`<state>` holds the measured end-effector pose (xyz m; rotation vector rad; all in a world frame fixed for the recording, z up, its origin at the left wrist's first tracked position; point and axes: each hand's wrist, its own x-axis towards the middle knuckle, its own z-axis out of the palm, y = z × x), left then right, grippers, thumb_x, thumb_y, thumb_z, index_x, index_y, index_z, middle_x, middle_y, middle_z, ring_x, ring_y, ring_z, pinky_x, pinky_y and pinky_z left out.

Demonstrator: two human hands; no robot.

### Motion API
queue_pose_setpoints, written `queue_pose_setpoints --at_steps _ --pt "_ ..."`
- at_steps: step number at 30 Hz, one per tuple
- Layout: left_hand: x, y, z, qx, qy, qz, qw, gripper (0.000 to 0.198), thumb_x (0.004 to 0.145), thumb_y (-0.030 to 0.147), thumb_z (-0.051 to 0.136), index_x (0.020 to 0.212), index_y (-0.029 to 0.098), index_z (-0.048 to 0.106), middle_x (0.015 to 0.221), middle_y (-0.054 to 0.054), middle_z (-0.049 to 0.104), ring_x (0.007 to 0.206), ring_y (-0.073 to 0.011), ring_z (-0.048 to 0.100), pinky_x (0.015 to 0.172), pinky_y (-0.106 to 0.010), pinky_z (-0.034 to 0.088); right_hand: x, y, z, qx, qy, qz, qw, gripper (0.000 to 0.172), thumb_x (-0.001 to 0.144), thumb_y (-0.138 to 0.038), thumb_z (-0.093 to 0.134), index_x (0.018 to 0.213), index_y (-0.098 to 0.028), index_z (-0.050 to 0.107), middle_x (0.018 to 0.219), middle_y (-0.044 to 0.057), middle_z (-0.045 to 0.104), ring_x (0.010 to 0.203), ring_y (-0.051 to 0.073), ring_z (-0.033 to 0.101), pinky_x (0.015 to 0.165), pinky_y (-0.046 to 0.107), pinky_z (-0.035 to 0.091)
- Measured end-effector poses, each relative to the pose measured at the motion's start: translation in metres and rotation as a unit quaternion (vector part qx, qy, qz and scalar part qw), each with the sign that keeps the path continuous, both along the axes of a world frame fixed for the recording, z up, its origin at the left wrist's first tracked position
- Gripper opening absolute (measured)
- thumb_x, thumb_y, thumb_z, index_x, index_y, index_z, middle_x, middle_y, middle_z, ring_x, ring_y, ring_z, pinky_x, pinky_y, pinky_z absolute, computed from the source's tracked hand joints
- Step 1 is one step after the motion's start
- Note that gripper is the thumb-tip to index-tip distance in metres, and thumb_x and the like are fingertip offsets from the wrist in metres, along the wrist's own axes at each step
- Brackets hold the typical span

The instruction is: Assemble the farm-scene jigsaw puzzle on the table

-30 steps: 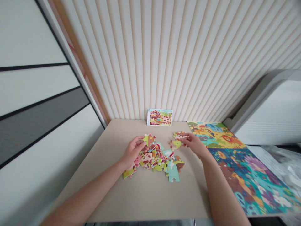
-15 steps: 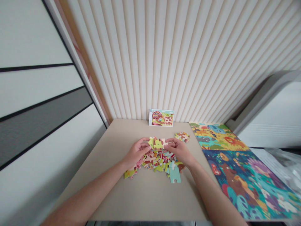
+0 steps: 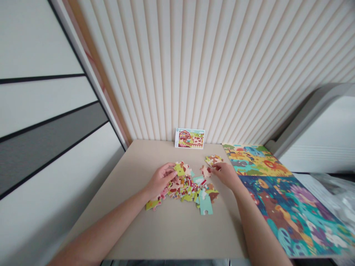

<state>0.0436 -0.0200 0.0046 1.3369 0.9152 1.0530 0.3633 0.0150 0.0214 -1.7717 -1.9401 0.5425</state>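
Note:
My left hand (image 3: 164,178) pinches green, brown and pink puzzle pieces (image 3: 181,169) above the back of the pile; how many it holds I cannot tell. Off to the right, my right hand (image 3: 224,174) grips a pink puzzle piece with brown patches (image 3: 205,171) between thumb and fingers. Below and between the hands lies a heap of mixed jigsaw pieces (image 3: 191,189), red, green, pink and blue. A light blue piece (image 3: 205,203) rests at its front right. Just behind my right hand sits a small cluster of pieces (image 3: 213,159).
A picture card of a farm (image 3: 189,138) leans upright against the ribbed wall (image 3: 177,74). Two finished puzzles, a yellow animal scene (image 3: 256,159) and a dark blue forest scene (image 3: 294,214), lie along the right of the beige table (image 3: 166,236). Clear plastic (image 3: 338,195) lies at far right.
My right hand has moved right, away from my left hand, carrying a pink and brown piece. My left hand stays nearly in place with its pieces.

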Motion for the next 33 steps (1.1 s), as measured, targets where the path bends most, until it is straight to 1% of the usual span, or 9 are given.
queue_pose_setpoints --at_steps 2,5,10,14,19,22,25,30,33 --pt "0.000 0.000 0.000 0.001 -0.003 0.003 1.000 0.040 0.090 0.044 0.064 0.118 0.017 0.056 0.079 -0.003 0.072 0.071 -0.0182 0.070 0.071 -0.030 0.054 0.007 0.001 -0.003 -0.028 -0.026 0.019 0.999 0.023 0.080 -0.039 0.069 0.092 -0.022 0.078 0.073 0.004 0.070 0.066 0.019 0.061 0.059 0.028 0.035" --pt "0.000 0.001 0.000 0.003 -0.002 0.017 1.000 0.040 0.090 0.045 0.065 0.118 0.016 0.058 0.078 -0.003 0.072 0.069 -0.0175 0.069 0.069 -0.029 0.054 0.005 0.000 -0.010 -0.053 -0.018 0.057 0.997 0.025 0.078 -0.037 0.071 0.097 -0.023 0.076 0.074 0.002 0.068 0.065 0.016 0.059 0.059 0.027 0.035" --pt "-0.001 0.003 0.001 0.005 0.009 0.041 0.999 0.042 0.090 0.045 0.065 0.118 0.015 0.059 0.076 -0.003 0.073 0.067 -0.0170 0.067 0.067 -0.029 0.054 0.001 0.001 -0.020 -0.042 0.018 0.024 0.999 0.031 0.070 -0.031 0.077 0.098 -0.020 0.069 0.079 0.002 0.069 0.069 0.016 0.060 0.062 0.026 0.039" --pt "-0.001 0.005 0.000 -0.004 0.012 0.059 0.998 0.046 0.087 0.048 0.067 0.119 0.015 0.060 0.079 -0.004 0.074 0.071 -0.0197 0.069 0.068 -0.031 0.056 0.000 0.003 -0.015 -0.029 0.139 0.017 0.990 0.025 0.074 -0.037 0.075 0.086 -0.020 0.062 0.077 0.002 0.069 0.067 0.016 0.061 0.062 0.027 0.043" --pt "0.000 0.005 0.000 -0.007 0.002 0.065 0.998 0.047 0.084 0.050 0.070 0.117 0.017 0.063 0.083 -0.006 0.075 0.073 -0.0217 0.071 0.070 -0.035 0.058 -0.019 -0.006 0.010 -0.081 0.339 0.060 0.935 0.037 0.079 -0.053 0.072 0.089 -0.018 0.063 0.078 0.005 0.071 0.065 0.016 0.063 0.061 0.027 0.047" --pt "0.001 0.005 0.000 -0.009 -0.007 0.057 0.998 0.047 0.083 0.050 0.071 0.117 0.018 0.063 0.084 -0.006 0.075 0.076 -0.0223 0.072 0.072 -0.036 0.059 -0.039 -0.016 0.020 -0.132 0.397 0.086 0.904 0.043 0.075 -0.058 0.076 0.089 -0.018 0.066 0.082 0.006 0.074 0.070 0.017 0.066 0.064 0.027 0.049" --pt "0.001 0.004 0.000 -0.011 -0.015 0.039 0.999 0.049 0.083 0.049 0.072 0.119 0.018 0.062 0.087 -0.006 0.074 0.078 -0.0219 0.072 0.075 -0.035 0.059 -0.058 -0.022 0.016 -0.164 0.423 0.092 0.886 0.046 0.071 -0.059 0.079 0.087 -0.018 0.065 0.080 0.006 0.074 0.071 0.017 0.068 0.062 0.026 0.047" --pt "0.001 0.001 -0.005 -0.018 -0.030 -0.021 0.999 0.049 0.085 0.045 0.072 0.122 0.018 0.057 0.090 -0.005 0.073 0.077 -0.0194 0.072 0.078 -0.035 0.059 -0.079 -0.026 0.000 -0.171 0.439 0.101 0.876 0.045 0.071 -0.057 0.080 0.086 -0.018 0.062 0.080 0.005 0.075 0.068 0.015 0.066 0.061 0.025 0.046" --pt "0.001 -0.001 -0.007 -0.011 -0.021 -0.042 0.999 0.047 0.085 0.044 0.072 0.121 0.018 0.057 0.089 -0.004 0.073 0.077 -0.0192 0.072 0.078 -0.035 0.058 -0.082 -0.029 -0.001 -0.167 0.417 0.130 0.884 0.043 0.074 -0.058 0.078 0.085 -0.019 0.063 0.078 0.004 0.074 0.066 0.014 0.063 0.060 0.025 0.046"
